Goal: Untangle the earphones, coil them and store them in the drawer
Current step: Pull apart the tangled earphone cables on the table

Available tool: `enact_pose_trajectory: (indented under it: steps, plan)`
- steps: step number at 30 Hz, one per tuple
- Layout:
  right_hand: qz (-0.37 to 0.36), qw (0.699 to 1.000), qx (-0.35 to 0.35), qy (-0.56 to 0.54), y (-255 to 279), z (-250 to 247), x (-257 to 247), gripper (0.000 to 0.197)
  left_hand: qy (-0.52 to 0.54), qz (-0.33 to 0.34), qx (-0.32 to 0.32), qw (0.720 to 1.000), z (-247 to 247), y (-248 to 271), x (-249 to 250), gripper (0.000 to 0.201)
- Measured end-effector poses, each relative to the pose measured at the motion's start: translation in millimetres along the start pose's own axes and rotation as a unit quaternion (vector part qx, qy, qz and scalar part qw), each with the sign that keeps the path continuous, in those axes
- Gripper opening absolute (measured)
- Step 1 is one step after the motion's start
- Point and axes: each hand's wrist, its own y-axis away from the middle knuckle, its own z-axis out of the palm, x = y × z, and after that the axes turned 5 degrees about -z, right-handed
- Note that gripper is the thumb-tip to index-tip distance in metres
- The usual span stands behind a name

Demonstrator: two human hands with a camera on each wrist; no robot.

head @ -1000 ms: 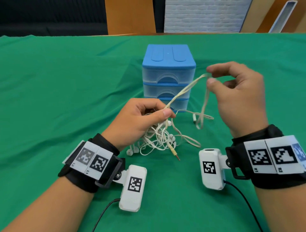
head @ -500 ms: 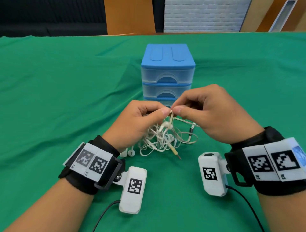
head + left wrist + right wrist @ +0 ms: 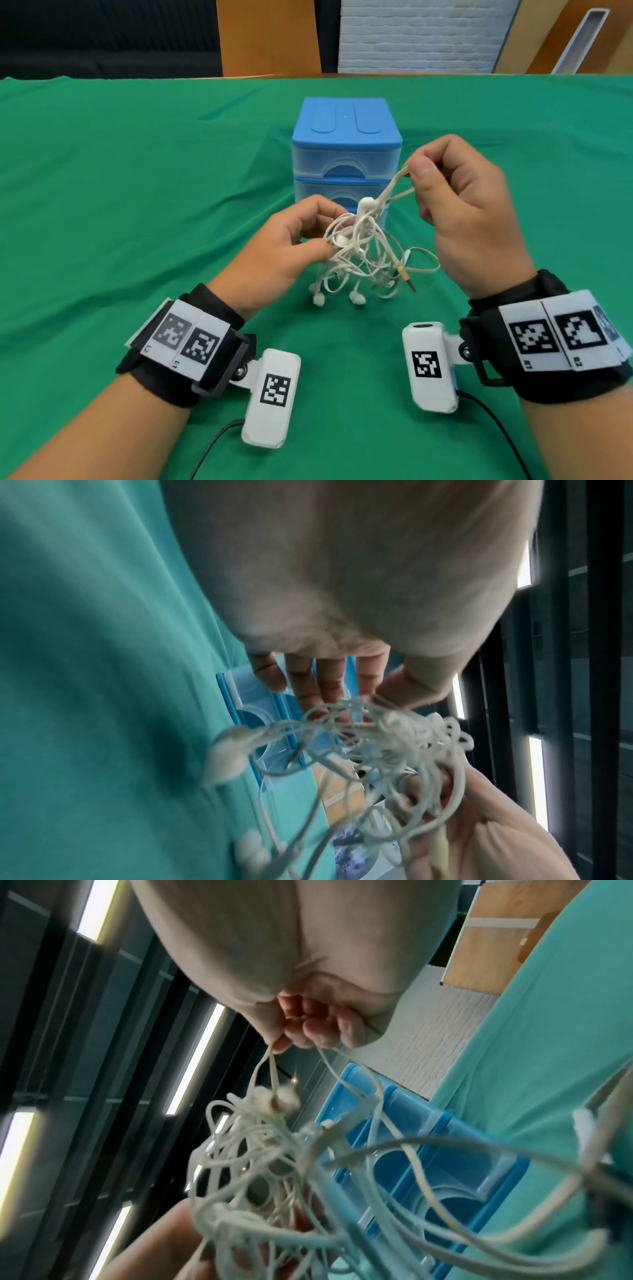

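Observation:
A tangled bunch of white earphones (image 3: 359, 253) hangs between both hands just above the green cloth, with earbuds and a gold jack plug (image 3: 406, 275) dangling below. My left hand (image 3: 291, 246) pinches the bunch at its left side with thumb and fingertips. My right hand (image 3: 455, 195) is raised higher and pinches a loop of cable (image 3: 394, 186) between thumb and forefinger, pulling it up and right. The right wrist view shows that loop (image 3: 267, 1069) running from the fingers down to the tangle (image 3: 267, 1164). In the left wrist view the tangle (image 3: 387, 739) is blurred below the fingers (image 3: 325, 685).
A small blue chest with three clear drawers (image 3: 346, 150) stands right behind the hands, all drawers shut. Green cloth (image 3: 120, 205) covers the whole table. Wrist cameras (image 3: 270, 397) hang under both wrists near the front edge.
My right hand has risen from the bunch, up and to the right, drawing a cable loop taut. The whole tangle has lifted off the cloth with it. My left hand keeps its hold.

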Motion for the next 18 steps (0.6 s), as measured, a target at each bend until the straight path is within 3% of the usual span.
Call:
enact_pose_trajectory:
  steps: [7,10,15,18]
  plan:
    - [0.039,0.999,0.034,0.004,-1.6,-0.9,9.4,0.019,0.048,0.004,0.1,0.994,-2.7,-3.8,-4.3,0.013]
    - [0.047,0.999,0.012,0.015,-0.7,-0.1,9.8,0.02,0.077,-0.014,0.085,0.993,-3.6,-3.2,-4.8,0.008]
    - [0.035,0.999,-0.024,0.006,0.8,4.8,5.9,0.022,0.086,-0.044,-0.013,0.995,-1.9,4.3,0.1,0.039]
    - [0.021,0.999,-0.04,0.012,1.7,7.4,1.9,0.023,0.076,-0.053,-0.047,0.995,-1.4,3.2,1.4,0.046]
